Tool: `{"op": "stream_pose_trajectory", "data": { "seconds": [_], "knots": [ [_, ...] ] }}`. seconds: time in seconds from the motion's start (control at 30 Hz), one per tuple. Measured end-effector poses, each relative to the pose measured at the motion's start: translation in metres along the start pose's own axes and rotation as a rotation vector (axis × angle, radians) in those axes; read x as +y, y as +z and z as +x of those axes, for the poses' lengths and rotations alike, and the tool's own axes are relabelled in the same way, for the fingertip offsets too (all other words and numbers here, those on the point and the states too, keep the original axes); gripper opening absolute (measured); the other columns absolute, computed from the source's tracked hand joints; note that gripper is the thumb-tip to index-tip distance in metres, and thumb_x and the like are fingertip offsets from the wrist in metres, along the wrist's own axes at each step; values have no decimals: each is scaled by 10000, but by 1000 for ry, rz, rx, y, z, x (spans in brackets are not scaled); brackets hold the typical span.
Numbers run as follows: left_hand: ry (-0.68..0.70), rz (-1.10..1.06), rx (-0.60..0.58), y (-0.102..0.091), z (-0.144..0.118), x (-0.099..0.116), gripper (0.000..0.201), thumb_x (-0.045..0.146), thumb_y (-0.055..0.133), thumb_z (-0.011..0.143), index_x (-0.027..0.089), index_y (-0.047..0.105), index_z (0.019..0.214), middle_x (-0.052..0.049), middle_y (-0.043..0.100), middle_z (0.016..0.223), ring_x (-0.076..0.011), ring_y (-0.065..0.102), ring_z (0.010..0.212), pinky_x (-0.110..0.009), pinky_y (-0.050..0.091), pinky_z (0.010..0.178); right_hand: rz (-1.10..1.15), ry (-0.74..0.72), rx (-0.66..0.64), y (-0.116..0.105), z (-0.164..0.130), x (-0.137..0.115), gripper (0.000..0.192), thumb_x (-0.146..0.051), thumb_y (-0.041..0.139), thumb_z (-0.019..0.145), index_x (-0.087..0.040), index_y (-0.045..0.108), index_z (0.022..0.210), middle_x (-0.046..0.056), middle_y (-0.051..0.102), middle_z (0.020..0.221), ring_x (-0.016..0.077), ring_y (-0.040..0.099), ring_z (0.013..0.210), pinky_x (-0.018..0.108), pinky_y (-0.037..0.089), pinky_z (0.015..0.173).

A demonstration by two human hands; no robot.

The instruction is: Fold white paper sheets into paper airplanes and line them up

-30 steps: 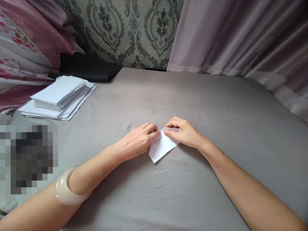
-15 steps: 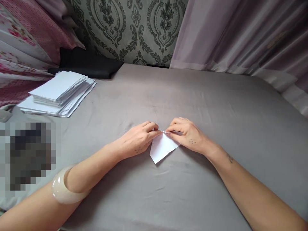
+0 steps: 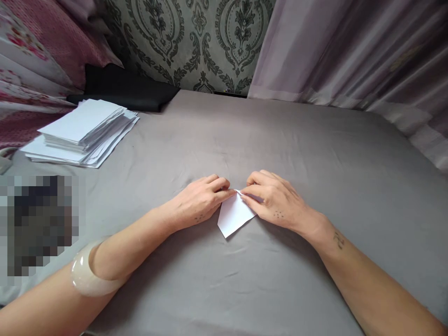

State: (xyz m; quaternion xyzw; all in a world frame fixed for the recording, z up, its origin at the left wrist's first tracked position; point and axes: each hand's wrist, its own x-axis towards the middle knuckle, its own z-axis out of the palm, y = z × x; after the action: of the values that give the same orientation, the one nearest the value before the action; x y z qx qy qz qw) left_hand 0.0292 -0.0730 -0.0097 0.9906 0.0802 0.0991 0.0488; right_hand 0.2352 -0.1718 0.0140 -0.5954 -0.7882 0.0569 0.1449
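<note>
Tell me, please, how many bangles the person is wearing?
1: a pale bangle on the left forearm, lower left. The right forearm shows none.

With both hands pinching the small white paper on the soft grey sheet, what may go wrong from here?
1. The grey sheet is soft and wrinkled, so a crease pressed into the folded paper may come out crooked.
2. The left hand and right hand pinch only the top corner; the lower point lies free and could shift.
3. The paper stack is loosely piled near the left arm; a wide arm movement might scatter it.
</note>
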Motion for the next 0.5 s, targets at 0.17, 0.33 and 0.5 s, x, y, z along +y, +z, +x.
{"op": "stream_pose_trajectory", "data": {
  "seconds": [0.17, 0.33, 0.5],
  "knots": [
    [22, 30, 0, 1, 0, 0, 361, 128, 346, 957, 159, 568, 1241, -102, 601, 1085, -183, 504, 831, -296, 467, 720, 290, 223, -9, 6, 4, 10, 179, -259, 548, 897, -245, 726, 902, 6, 643, 863, 134, 547, 780, 265, 392, 685],
    [23, 45, -10, 0, -1, 1, 349, 148, 333, 971, 145, 571, 1226, -102, 607, 1095, -179, 510, 834, -295, 467, 727, 470, 274, -17, 11, 5, 19, 153, -261, 576, 870, -268, 727, 894, -18, 647, 892, 115, 566, 796, 243, 409, 690],
    [21, 64, -35, -1, -1, 1, 361, 139, 345, 963, 156, 540, 1266, -98, 598, 1116, -183, 503, 841, -304, 467, 736, 443, 162, -3, 8, 4, 18, 141, -249, 583, 879, -243, 723, 896, -1, 638, 887, 126, 551, 842, 253, 415, 741]
  ]
}}
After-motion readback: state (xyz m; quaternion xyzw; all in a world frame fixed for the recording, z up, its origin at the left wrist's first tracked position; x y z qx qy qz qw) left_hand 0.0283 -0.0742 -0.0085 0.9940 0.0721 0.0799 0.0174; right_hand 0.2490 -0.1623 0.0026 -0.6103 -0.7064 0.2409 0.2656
